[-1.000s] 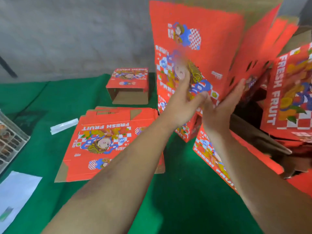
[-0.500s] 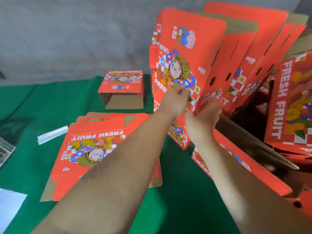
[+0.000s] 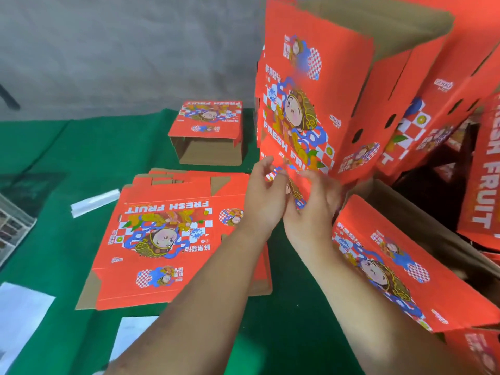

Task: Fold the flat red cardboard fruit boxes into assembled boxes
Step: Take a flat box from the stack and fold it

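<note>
A stack of flat red fruit boxes (image 3: 167, 239) lies on the green table in front of me. An opened-up red box (image 3: 311, 90) stands on end at the right, leaning against more red boxes (image 3: 438, 109). My left hand (image 3: 266, 196) hovers at its lower left corner with loosely curled fingers and holds nothing I can see. My right hand (image 3: 315, 207) is beside it, fingers curled at the box's lower edge; whether they grip it is unclear. A further red box (image 3: 392, 266) lies tilted under my right forearm.
A small folded box (image 3: 208, 131), open side toward me, sits at the back of the green cloth (image 3: 67, 171). A white strip (image 3: 94, 203) and white paper (image 3: 21, 315) lie at the left, beside a crate (image 3: 13, 234). A grey wall stands behind.
Both hands have dropped from the face of the upright box to its lower edge and come closer to me. The camera has moved nearer to the stack.
</note>
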Demonstrator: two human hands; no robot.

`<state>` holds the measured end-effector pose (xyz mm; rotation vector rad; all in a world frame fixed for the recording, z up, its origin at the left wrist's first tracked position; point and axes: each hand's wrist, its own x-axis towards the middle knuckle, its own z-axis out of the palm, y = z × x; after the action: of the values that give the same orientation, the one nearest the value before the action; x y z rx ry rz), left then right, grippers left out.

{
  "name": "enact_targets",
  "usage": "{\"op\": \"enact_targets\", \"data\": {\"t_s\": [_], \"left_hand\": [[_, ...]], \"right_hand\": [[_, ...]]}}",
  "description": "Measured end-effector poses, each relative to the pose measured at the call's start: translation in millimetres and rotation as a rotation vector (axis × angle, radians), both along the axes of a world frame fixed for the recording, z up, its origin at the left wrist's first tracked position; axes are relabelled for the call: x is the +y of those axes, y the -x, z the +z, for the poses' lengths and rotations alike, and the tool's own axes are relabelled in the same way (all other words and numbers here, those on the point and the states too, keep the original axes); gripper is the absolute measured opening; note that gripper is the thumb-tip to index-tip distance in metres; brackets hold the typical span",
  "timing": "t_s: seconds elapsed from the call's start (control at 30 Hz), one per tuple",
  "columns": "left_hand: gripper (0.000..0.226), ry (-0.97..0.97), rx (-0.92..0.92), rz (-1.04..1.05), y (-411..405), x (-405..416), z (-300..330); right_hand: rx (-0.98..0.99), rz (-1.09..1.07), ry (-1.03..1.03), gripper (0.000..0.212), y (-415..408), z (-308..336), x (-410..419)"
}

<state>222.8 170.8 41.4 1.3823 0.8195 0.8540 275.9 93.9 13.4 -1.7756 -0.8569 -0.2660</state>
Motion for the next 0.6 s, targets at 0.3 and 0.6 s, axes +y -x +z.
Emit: {"op": "enact_targets", "data": {"t_s": [0.3,0.6], "left_hand": [[0.038,-0.078,0.077,-0.031,-0.8,12.6,-5.3],[0.036,-0.085,0.37,0.064,60.7,28.5,-79.7]], "right_hand": [[-0.068,0.004,-0.055,0.028,-13.4,-7.2,5.8],[0.279,0.249,0.199,0.028,15.5,-61.0,32.2]]}}
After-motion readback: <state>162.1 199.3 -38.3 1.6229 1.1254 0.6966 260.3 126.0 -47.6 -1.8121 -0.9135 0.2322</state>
